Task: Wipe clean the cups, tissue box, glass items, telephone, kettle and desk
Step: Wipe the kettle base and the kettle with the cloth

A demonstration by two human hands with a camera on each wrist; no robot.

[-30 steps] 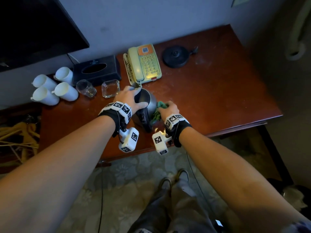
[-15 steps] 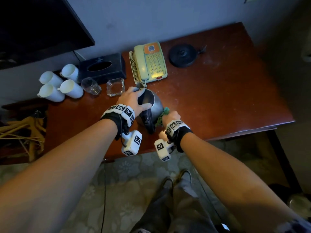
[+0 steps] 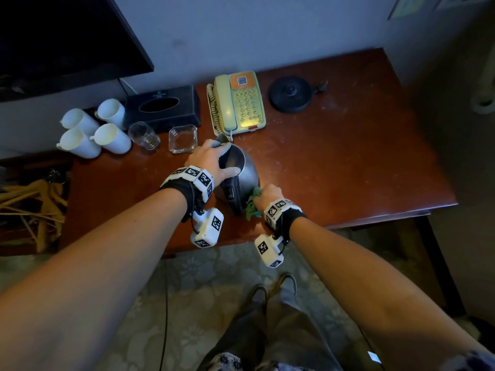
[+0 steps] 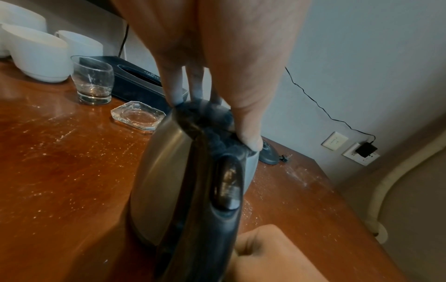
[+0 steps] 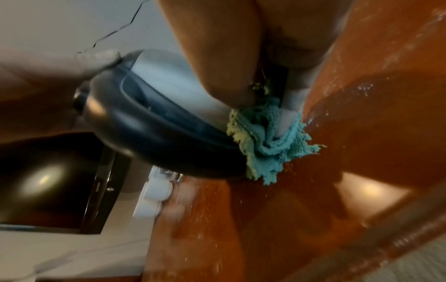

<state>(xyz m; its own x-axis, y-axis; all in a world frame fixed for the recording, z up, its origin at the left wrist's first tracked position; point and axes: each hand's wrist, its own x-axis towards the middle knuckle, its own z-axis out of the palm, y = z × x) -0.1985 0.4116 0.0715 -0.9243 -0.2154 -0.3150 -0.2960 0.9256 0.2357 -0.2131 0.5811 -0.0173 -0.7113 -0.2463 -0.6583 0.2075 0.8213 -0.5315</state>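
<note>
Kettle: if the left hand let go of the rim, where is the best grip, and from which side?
Probably the black handle of the kettle, taken from the person's side: it faces the near desk edge, arched and clear of the body, beside the right hand and cloth.

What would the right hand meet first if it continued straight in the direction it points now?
Probably the kettle: the right hand already presses the green cloth against its lower side beside the handle. Beyond stands the telephone, though depth is uncertain.
</note>
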